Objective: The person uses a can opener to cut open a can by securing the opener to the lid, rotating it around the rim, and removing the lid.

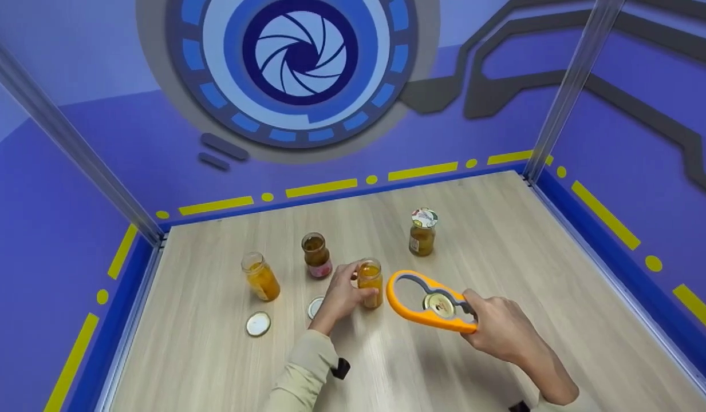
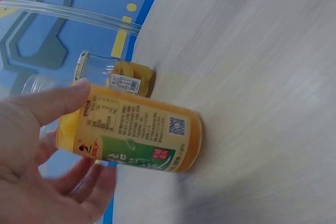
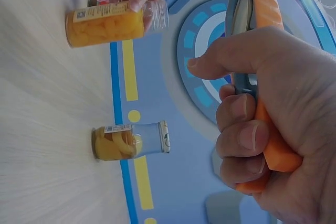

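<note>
My left hand (image 1: 341,296) holds a lidless glass jar of orange fruit (image 1: 370,282) around its side, upright on the table. In the left wrist view its label (image 2: 139,135) carries green artwork and a square code. My right hand (image 1: 504,329) grips the handles of an orange and grey jar opener (image 1: 424,316), raised just right of that jar. A gold-coloured lid (image 1: 438,305) sits inside the opener's loop, apart from the jar. The right wrist view shows the fingers curled round the orange handles (image 3: 278,150).
A lidded jar (image 1: 422,240) stands at the back right. To the left are an open dark jar (image 1: 317,258) and an open jar of orange fruit (image 1: 262,280). One loose lid (image 1: 258,324) lies in front of them; another lid (image 1: 315,307) is partly behind my left wrist.
</note>
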`<action>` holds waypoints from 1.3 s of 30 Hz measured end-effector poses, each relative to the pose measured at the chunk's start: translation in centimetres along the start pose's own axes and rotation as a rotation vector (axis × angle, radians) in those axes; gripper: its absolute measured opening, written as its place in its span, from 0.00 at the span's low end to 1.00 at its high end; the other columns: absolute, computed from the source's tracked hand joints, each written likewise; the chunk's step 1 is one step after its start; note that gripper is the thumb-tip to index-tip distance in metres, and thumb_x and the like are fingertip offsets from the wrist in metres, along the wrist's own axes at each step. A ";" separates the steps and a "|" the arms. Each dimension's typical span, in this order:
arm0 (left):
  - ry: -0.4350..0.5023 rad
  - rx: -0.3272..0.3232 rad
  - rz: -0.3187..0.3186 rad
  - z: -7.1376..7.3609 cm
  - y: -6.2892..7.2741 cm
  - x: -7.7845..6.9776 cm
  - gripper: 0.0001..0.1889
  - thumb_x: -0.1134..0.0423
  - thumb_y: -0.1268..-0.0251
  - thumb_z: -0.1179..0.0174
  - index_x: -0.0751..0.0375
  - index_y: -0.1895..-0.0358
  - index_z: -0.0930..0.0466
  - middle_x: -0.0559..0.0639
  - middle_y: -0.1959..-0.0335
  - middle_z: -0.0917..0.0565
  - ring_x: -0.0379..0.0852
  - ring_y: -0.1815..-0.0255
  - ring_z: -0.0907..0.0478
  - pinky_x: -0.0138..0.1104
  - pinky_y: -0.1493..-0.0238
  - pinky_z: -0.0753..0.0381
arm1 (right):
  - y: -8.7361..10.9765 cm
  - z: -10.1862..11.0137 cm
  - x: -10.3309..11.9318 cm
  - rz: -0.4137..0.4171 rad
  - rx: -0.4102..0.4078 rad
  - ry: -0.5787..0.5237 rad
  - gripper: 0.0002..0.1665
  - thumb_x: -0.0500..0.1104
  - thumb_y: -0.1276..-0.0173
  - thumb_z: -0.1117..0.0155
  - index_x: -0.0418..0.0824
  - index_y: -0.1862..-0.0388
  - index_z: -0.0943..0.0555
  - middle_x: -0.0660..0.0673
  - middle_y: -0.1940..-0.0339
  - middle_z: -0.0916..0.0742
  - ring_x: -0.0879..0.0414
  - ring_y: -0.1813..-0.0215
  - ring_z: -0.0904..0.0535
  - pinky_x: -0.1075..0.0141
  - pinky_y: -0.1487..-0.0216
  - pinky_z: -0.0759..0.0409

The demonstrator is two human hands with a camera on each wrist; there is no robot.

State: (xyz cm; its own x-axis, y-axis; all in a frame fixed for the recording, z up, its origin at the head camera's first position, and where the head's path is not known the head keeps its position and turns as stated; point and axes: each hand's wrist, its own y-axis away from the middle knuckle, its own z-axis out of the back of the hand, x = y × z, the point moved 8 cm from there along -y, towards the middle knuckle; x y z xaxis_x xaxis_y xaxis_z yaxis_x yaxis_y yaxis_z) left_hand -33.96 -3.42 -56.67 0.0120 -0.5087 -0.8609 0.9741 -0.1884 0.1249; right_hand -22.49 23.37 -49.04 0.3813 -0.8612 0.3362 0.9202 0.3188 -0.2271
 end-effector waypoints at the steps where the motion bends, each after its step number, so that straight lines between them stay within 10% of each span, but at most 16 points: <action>1: -0.012 -0.030 0.011 0.1 -0.3 -0.1 0.36 0.62 0.40 0.24 0.56 0.28 0.27 0.56 0.39 0.27 0.55 0.39 0.27 0.48 0.40 0.23 | 0.0 0.0 0.0 -0.002 -0.001 0.001 0.22 0.40 0.50 0.21 0.48 0.62 0.25 0.60 0.80 0.23 0.64 0.80 0.32 0.67 0.78 0.32; 21: 0.147 -0.461 0.212 0.6 -3.9 0.3 0.30 0.60 0.32 0.31 0.61 0.30 0.31 0.61 0.35 0.26 0.57 0.35 0.26 0.49 0.33 0.26 | 0.4 0.0 -0.2 0.008 -0.031 0.015 0.23 0.40 0.52 0.20 0.48 0.65 0.27 0.61 0.83 0.27 0.64 0.81 0.35 0.67 0.79 0.35; 28: 0.519 -0.388 0.168 -0.2 -3.4 0.4 0.33 0.70 0.29 0.40 0.66 0.25 0.42 0.69 0.23 0.39 0.63 0.28 0.30 0.50 0.31 0.28 | 0.3 -0.3 -0.1 -0.005 -0.010 -0.004 0.22 0.40 0.51 0.20 0.48 0.64 0.25 0.61 0.82 0.26 0.65 0.81 0.34 0.67 0.79 0.34; 39: 0.619 -0.092 0.184 -2.5 0.0 -0.5 0.21 0.64 0.26 0.41 0.66 0.34 0.24 0.60 0.38 0.21 0.51 0.45 0.18 0.42 0.38 0.20 | 0.0 -0.8 0.4 -0.008 0.014 -0.014 0.22 0.40 0.50 0.20 0.47 0.61 0.24 0.60 0.80 0.23 0.65 0.80 0.32 0.67 0.78 0.31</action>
State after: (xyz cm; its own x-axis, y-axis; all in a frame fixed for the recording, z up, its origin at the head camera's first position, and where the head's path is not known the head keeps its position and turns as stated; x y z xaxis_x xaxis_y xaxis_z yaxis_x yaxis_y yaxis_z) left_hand -33.44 -1.08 -57.49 0.2815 0.0577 -0.9578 0.9588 -0.0573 0.2784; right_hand -22.45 22.76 -49.61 0.3752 -0.8581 0.3506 0.9243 0.3178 -0.2113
